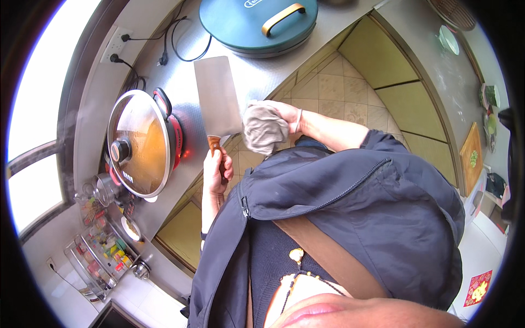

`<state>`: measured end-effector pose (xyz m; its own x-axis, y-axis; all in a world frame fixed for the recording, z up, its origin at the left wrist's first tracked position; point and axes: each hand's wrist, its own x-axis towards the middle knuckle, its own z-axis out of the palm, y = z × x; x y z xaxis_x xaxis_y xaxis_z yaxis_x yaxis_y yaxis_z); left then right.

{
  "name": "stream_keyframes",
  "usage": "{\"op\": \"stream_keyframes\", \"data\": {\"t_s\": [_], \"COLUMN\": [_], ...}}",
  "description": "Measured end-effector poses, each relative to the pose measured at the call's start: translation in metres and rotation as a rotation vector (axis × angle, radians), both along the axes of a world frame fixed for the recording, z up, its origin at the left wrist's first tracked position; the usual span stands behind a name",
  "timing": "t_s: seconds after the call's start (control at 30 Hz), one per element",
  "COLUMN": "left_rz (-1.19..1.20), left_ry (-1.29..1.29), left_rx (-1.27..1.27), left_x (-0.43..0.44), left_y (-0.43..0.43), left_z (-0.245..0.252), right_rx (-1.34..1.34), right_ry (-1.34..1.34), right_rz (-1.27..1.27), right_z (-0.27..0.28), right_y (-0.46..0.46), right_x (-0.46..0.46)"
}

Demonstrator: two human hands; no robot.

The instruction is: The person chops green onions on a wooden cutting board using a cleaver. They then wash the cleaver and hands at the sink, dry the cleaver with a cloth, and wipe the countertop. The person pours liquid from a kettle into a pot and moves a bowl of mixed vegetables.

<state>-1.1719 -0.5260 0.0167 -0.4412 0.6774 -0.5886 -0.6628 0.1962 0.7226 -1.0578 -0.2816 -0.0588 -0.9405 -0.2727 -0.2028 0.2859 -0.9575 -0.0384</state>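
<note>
My left hand (215, 170) grips the wooden handle (216, 147) of a cleaver, thumb lying along it. The broad steel blade (217, 94) points away from me over the counter's front edge. Beside the blade, at its right, my right hand (287, 115) holds a bunched grey cloth (264, 128). The cloth is close to the blade's lower right corner; whether they touch, I cannot tell. Left of the cleaver stands a large pan with a steamed glass lid (139, 143) on a red-sided cooker (178, 141), where a red glow shows.
A round teal electric griddle (250, 24) stands on the metal counter (180, 106), with black cables (172, 41) nearby. A spice rack (102, 254) and a small dish (130, 228) are at lower left. At far right a wooden board (471, 160) bears chopped green pieces.
</note>
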Motion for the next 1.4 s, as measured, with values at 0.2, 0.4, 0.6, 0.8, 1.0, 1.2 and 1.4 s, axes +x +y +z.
{"op": "stream_keyframes", "data": {"t_s": [0.2,0.4,0.6,0.8,1.0,1.2,1.4], "left_rz": [-0.204,-0.328,-0.48,-0.399,-0.257,-0.749,-1.025], "left_ry": [1.285,1.689,1.677,1.758,1.827,0.426,-0.257], "left_rx": [-0.608,-0.849,-0.92,-0.773,-0.51,0.171,0.32], "left_x": [-0.028,-0.064,-0.102,-0.119,-0.101,0.059,0.162], "left_y": [-0.013,-0.027,-0.022,-0.012,-0.008,0.06,0.129], "left_z": [-0.04,-0.095,-0.118,-0.133,-0.112,-0.059,-0.02], "right_rx": [0.047,0.296,0.347,0.371,0.334,0.276,0.495], "right_ry": [-0.237,-0.308,-0.207,-0.245,-0.071,0.081,-0.054], "right_rz": [-0.483,-0.754,-0.785,-0.924,-1.015,-1.012,-1.224], "right_z": [-0.002,0.012,0.037,0.061,0.067,0.099,0.107], "right_y": [0.072,0.095,0.065,0.016,-0.029,-0.066,-0.088], "right_x": [0.055,0.102,0.154,0.202,0.231,0.232,0.273]}}
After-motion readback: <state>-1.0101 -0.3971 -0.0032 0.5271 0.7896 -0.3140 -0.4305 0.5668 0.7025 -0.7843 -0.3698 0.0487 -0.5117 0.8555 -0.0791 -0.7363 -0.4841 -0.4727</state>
